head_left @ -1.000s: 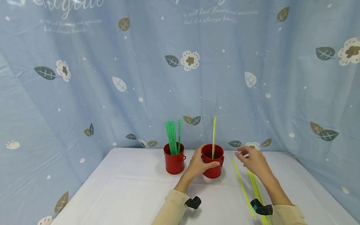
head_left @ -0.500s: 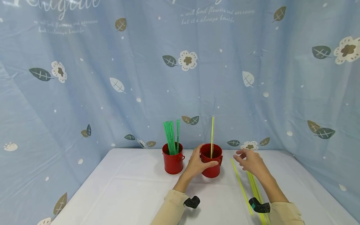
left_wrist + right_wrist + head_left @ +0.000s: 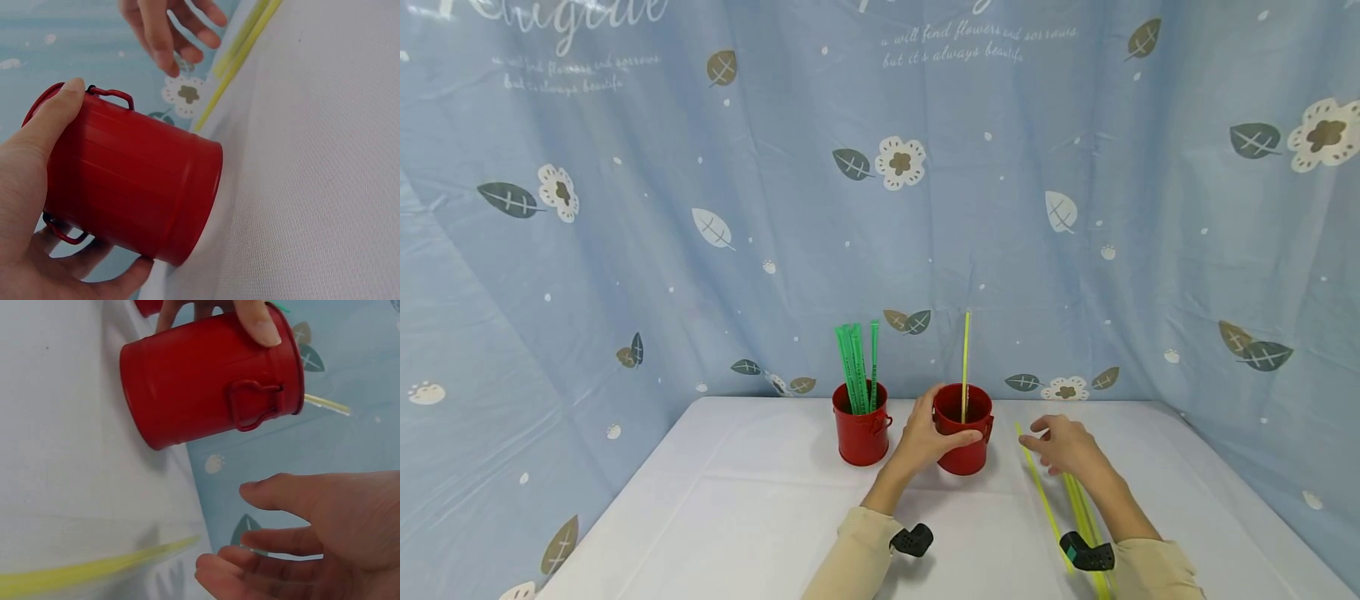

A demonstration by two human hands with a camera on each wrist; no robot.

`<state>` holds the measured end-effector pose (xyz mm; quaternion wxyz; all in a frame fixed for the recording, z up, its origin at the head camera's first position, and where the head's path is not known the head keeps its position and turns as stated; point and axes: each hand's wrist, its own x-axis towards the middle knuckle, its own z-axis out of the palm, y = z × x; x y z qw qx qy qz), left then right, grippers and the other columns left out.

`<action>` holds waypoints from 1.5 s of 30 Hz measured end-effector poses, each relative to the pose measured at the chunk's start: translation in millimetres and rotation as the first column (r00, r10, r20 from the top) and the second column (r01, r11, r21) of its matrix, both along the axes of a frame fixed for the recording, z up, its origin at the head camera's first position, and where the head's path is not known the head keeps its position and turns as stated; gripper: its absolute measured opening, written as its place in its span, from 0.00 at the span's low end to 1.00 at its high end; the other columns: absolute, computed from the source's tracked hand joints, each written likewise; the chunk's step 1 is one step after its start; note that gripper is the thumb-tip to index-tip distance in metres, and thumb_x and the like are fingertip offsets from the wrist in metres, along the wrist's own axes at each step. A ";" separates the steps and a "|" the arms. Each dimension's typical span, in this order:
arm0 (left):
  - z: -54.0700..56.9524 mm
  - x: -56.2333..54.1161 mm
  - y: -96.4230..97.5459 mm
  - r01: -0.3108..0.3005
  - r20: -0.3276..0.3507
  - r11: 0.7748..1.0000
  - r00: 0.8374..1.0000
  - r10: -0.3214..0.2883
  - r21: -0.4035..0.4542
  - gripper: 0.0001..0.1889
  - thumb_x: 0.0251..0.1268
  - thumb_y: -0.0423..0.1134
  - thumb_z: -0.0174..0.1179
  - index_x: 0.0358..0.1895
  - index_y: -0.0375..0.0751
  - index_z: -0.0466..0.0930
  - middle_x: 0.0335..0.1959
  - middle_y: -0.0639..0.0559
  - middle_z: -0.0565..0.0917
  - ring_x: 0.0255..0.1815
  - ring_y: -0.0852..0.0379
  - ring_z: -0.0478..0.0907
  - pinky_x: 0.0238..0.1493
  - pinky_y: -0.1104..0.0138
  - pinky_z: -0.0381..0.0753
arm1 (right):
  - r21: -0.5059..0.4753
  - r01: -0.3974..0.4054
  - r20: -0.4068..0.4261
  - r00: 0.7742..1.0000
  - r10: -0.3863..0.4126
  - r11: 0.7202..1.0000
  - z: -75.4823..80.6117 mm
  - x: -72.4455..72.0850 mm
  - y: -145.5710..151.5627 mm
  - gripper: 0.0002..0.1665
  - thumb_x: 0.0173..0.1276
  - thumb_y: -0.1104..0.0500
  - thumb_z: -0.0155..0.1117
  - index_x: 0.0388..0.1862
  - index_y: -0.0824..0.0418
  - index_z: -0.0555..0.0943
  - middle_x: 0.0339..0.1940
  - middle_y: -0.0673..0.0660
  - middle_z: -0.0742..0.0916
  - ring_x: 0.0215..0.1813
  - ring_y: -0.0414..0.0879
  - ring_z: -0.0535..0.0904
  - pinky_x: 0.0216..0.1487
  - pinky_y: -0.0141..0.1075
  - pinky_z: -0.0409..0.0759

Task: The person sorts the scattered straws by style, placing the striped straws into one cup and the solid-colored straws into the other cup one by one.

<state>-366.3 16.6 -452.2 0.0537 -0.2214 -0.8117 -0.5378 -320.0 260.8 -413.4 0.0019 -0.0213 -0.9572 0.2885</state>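
Observation:
My left hand (image 3: 923,433) grips a small red metal bucket (image 3: 964,458) by its rim and side, thumb across the near face. One yellow straw (image 3: 966,350) stands upright inside. In the left wrist view the fingers curl round the bucket (image 3: 131,181), which has a small wire loop on each side. To the right, my right hand (image 3: 1063,443) hovers with loosely bent fingers and holds nothing. Below it on the table lie a single yellow straw (image 3: 1045,500) and a bunch of several yellow straws (image 3: 1082,512), partly hidden by the hand and wrist.
A second red bucket (image 3: 861,442) stands left of the gripped one, holding several green wrapped straws (image 3: 856,367). Both buckets are near the back edge of the white table (image 3: 760,508). A blue patterned curtain (image 3: 805,208) hangs behind.
My right hand has come down and slightly toward me, over the yellow straws. The left hand keeps its grip on the bucket, which stays in place.

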 end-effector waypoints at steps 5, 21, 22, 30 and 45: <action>-0.2 -0.8 0.3 -0.002 -0.005 1.000 1.000 0.002 -0.003 0.51 0.52 0.59 0.71 0.76 0.48 0.53 0.68 0.52 0.67 0.69 0.53 0.66 0.58 0.55 0.81 | 0.001 -0.002 0.023 1.000 0.002 1.000 -5.1 -0.1 0.2 0.32 0.67 0.51 0.66 0.58 0.75 0.74 0.37 0.64 0.86 0.25 0.44 0.82 0.30 0.37 0.85; -0.7 -1.0 -0.5 -0.007 0.002 1.000 1.000 0.007 0.003 0.51 0.52 0.59 0.71 0.76 0.50 0.53 0.69 0.52 0.67 0.69 0.52 0.66 0.58 0.54 0.81 | 0.009 0.027 0.136 0.990 -0.028 1.000 -14.8 1.6 -3.9 0.34 0.63 0.53 0.70 0.59 0.75 0.73 0.20 0.57 0.81 0.20 0.45 0.78 0.24 0.32 0.79; -0.6 -1.0 -0.5 -0.007 0.001 1.000 1.000 0.007 0.002 0.51 0.52 0.59 0.71 0.76 0.49 0.53 0.69 0.52 0.67 0.69 0.52 0.66 0.58 0.54 0.81 | 0.010 0.025 0.138 0.990 -0.026 1.000 -14.7 1.9 -4.3 0.35 0.62 0.53 0.71 0.59 0.75 0.73 0.21 0.57 0.81 0.20 0.45 0.78 0.24 0.32 0.80; -1.1 -0.1 -0.9 -0.005 -0.008 1.000 1.000 0.005 -0.001 0.50 0.52 0.59 0.71 0.76 0.52 0.54 0.69 0.52 0.67 0.69 0.52 0.66 0.59 0.54 0.81 | 0.017 0.007 0.131 0.991 -0.009 1.000 -16.5 5.3 -5.7 0.35 0.60 0.56 0.73 0.59 0.76 0.72 0.22 0.57 0.80 0.20 0.44 0.79 0.23 0.32 0.80; -0.4 0.1 -0.9 -0.003 -0.013 1.000 1.000 0.003 0.002 0.49 0.52 0.59 0.71 0.75 0.53 0.54 0.67 0.52 0.68 0.68 0.52 0.66 0.57 0.54 0.81 | 0.002 -0.025 0.116 0.993 0.024 1.000 -22.0 6.2 -5.6 0.34 0.57 0.61 0.73 0.58 0.76 0.73 0.20 0.57 0.80 0.19 0.44 0.79 0.22 0.33 0.81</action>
